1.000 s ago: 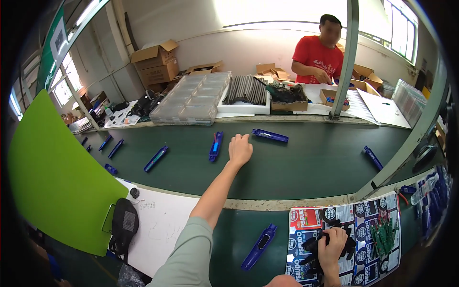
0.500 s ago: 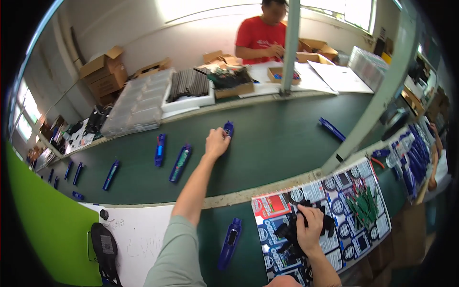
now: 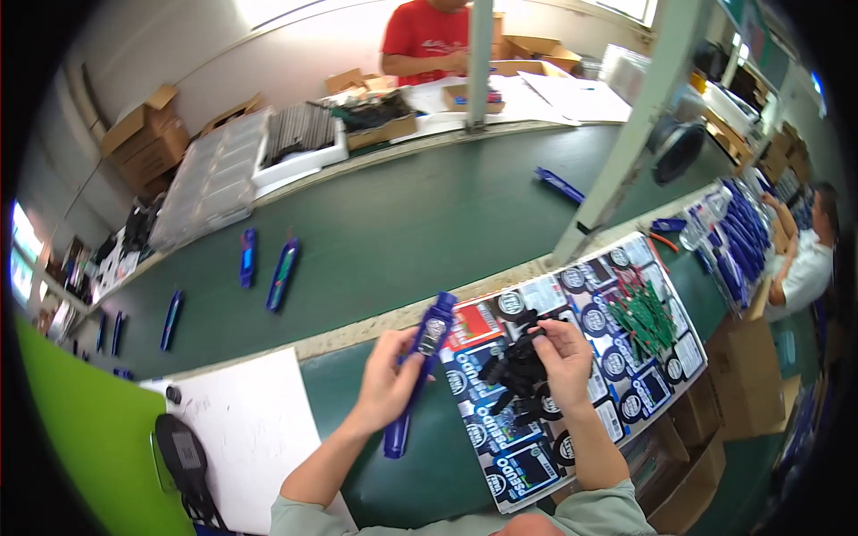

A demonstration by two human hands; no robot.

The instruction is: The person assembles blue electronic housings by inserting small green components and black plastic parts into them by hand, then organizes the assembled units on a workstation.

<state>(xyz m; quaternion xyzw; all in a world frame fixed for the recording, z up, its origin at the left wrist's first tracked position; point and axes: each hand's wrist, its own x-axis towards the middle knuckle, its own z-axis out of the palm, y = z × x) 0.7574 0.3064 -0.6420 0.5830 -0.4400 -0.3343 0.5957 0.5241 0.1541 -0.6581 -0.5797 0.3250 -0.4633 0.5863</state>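
My left hand (image 3: 391, 380) is closed around a long blue plastic housing (image 3: 435, 332), tilted with its upper end away from me; parts show in its opening. Below the hand, a blue length (image 3: 397, 438) reaches down over the green bench. Whether it belongs to the held housing or to another one under it, I cannot tell. My right hand (image 3: 567, 357) pinches at a heap of small black parts (image 3: 514, 366), with a black piece at the fingertips. The heap lies on a printed board (image 3: 608, 420), beside a bundle of green and red wires (image 3: 645, 322).
Several blue housings lie on the green belt (image 3: 384, 214), among them one housing (image 3: 283, 275). A pale post (image 3: 617, 152) rises at the right, near stacked blue housings (image 3: 737, 223). A co-worker in red (image 3: 424, 40) is across the belt. A whiteboard (image 3: 250, 429) is at left.
My left hand has come back from the belt to the bench with a blue housing. The right hand stays at the black heap, its fingertips now pinching. The view has shifted.
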